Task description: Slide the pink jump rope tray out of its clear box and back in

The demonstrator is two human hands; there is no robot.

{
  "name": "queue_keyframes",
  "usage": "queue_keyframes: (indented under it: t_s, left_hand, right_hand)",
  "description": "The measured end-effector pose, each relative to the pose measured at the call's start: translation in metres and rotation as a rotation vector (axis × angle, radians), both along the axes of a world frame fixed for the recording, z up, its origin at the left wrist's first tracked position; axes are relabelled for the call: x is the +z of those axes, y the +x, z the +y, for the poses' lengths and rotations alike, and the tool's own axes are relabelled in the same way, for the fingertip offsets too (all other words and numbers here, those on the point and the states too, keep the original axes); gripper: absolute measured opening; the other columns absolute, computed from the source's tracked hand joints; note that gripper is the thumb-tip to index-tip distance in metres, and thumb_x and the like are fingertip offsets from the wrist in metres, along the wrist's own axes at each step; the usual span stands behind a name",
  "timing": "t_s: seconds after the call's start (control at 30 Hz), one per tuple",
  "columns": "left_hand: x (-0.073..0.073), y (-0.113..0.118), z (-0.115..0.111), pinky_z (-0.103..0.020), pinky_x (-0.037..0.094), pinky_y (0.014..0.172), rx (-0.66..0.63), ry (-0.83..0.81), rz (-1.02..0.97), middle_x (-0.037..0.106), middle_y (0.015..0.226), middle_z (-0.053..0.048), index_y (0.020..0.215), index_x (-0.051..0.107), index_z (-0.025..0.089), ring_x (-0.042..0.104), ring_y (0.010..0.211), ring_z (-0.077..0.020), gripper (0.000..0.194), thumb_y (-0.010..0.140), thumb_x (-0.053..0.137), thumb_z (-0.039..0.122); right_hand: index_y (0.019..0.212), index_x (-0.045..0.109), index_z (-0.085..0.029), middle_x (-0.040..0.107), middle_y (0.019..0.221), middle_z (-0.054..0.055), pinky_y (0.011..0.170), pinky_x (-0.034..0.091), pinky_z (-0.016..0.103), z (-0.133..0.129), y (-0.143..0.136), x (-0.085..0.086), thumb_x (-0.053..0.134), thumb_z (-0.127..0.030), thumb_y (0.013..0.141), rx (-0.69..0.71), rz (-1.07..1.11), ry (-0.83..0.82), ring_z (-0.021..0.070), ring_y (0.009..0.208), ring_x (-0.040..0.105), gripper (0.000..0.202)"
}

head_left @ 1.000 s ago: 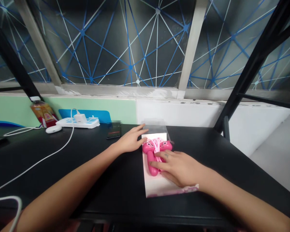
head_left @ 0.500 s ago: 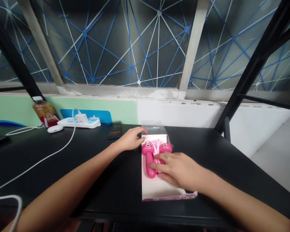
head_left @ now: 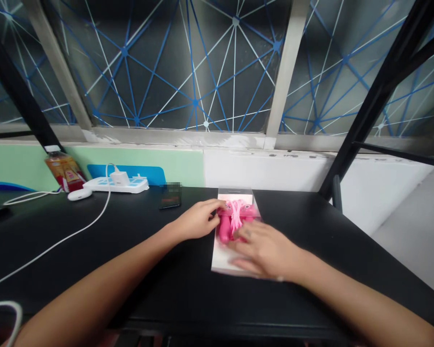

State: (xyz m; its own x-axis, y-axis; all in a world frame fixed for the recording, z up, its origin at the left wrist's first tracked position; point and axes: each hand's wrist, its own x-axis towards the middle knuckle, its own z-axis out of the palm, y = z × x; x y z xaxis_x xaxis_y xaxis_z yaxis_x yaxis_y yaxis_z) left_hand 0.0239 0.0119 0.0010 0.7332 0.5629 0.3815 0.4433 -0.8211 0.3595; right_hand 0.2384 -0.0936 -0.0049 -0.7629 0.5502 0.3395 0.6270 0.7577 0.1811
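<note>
A pink jump rope (head_left: 224, 230) with its cord bundled in the middle lies on a white backing card (head_left: 220, 262) on the desk. A clear plastic sleeve (head_left: 235, 191) covers the card's far end and the tops of the handles. My left hand (head_left: 198, 219) is at the sleeve's left edge, thumb and forefinger closed on it. Over the near right part of the rope and card lies my right hand (head_left: 265, 248), fingers stretched out and apart, slightly blurred. It hides most of the right handle.
A dark phone (head_left: 170, 196) lies left of the sleeve. Farther left are a white power strip (head_left: 135, 185) with a plugged-in charger (head_left: 119, 179), a white rounded case (head_left: 80, 194) and a drink bottle (head_left: 65, 169). A white cable (head_left: 83, 229) crosses the black desk (head_left: 311, 231).
The card and jump rope have slid away from me, and the handle tops are now under the clear sleeve. My left hand has come slightly nearer; my right hand stays over the card.
</note>
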Motion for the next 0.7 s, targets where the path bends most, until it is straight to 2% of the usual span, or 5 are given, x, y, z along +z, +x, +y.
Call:
queue_keyframes:
  t_s: [0.07,0.13,0.4,0.53,0.7]
  left_hand:
    - [-0.001,-0.001,0.001,-0.029,0.052,0.079,0.006,-0.003,-0.004,0.065,0.117,-0.004,0.111,0.06,0.023,0.063,0.097,-0.0183,0.037,0.081,0.047,0.007]
    - [-0.002,-0.001,0.002,-0.028,0.051,0.077,0.014,-0.004,-0.007,0.065,0.116,-0.004,0.111,0.061,0.023,0.064,0.095,-0.018,0.036,0.081,0.047,0.007]
    - [-0.002,0.002,-0.003,-0.026,0.048,0.067,0.021,-0.005,-0.023,0.067,0.111,-0.003,0.101,0.062,0.021,0.061,0.074,-0.0127,0.031,0.08,0.048,0.005]
    - [-0.002,0.001,-0.003,-0.027,0.048,0.07,0.0,0.009,-0.018,0.066,0.11,-0.003,0.101,0.061,0.022,0.062,0.081,-0.0148,0.028,0.083,0.047,0.007]
    - [-0.001,-0.001,-0.004,-0.029,0.05,0.075,0.004,0.0,-0.032,0.066,0.109,-0.004,0.101,0.061,0.022,0.063,0.09,-0.018,0.026,0.084,0.047,0.009]
  right_hand:
    - [0.12,0.062,-0.021,0.067,0.099,0.007,0.08,0.048,0.035,-0.012,-0.003,0.001,0.047,-0.056,0.094,0.146,0.013,-0.201,0.0219,0.091,0.061,0.046]
    - [0.117,0.064,-0.022,0.067,0.101,0.005,0.082,0.047,0.034,-0.021,-0.007,0.001,0.053,-0.062,0.088,0.199,0.019,-0.318,0.0217,0.093,0.061,0.051]
    - [0.123,0.062,-0.021,0.065,0.112,0.009,0.089,0.046,0.039,-0.013,-0.005,0.004,0.054,-0.054,0.09,-0.02,0.074,-0.373,0.0257,0.102,0.06,0.047]
    - [0.124,0.061,-0.02,0.063,0.119,0.013,0.09,0.047,0.044,-0.006,-0.001,0.0,0.051,-0.049,0.094,-0.159,0.09,-0.311,0.0289,0.108,0.059,0.043]
    - [0.134,0.054,-0.022,0.061,0.127,0.012,0.093,0.047,0.044,-0.008,0.01,0.01,0.058,-0.047,0.09,-0.103,0.079,-0.385,0.0286,0.112,0.059,0.051]
